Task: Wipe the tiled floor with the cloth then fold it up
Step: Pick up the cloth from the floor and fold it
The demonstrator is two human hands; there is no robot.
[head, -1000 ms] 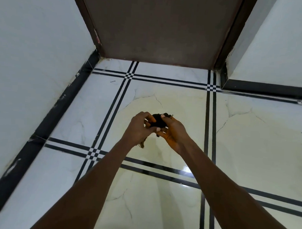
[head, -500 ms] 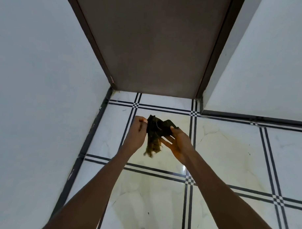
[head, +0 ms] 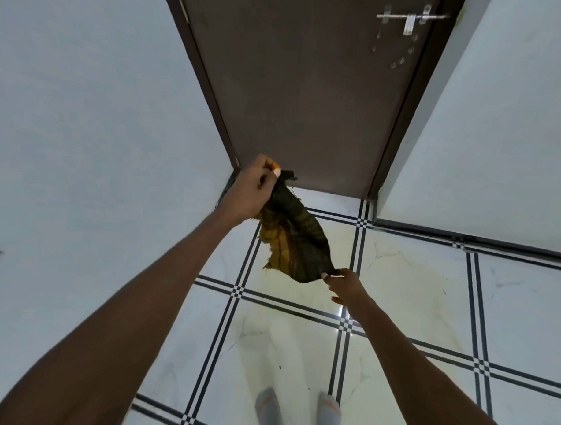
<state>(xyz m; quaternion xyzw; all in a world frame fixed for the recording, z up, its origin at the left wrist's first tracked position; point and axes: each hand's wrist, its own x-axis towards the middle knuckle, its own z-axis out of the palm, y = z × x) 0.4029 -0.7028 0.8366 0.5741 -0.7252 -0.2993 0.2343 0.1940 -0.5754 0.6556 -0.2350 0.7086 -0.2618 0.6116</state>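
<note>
A dark green and mustard cloth [head: 295, 241] with frayed edges hangs stretched in the air between both hands, well above the white tiled floor [head: 413, 299]. My left hand [head: 253, 187] is raised high near the door's foot and grips the cloth's top corner in curled fingers. Lower and to the right, my right hand [head: 343, 286] pinches the cloth's bottom corner between thumb and forefinger. The cloth's middle sags loosely, its mustard side facing left.
A closed brown door [head: 309, 86] with a metal latch [head: 410, 19] stands straight ahead. White walls close in on the left [head: 85, 126] and right [head: 498, 124]. My two feet in grey slippers [head: 297, 413] stand on the black-lined tiles.
The hands have pulled apart, left up and right down, opening the bunched cloth into a stretched sheet. The view has risen, showing more of the door and my feet.
</note>
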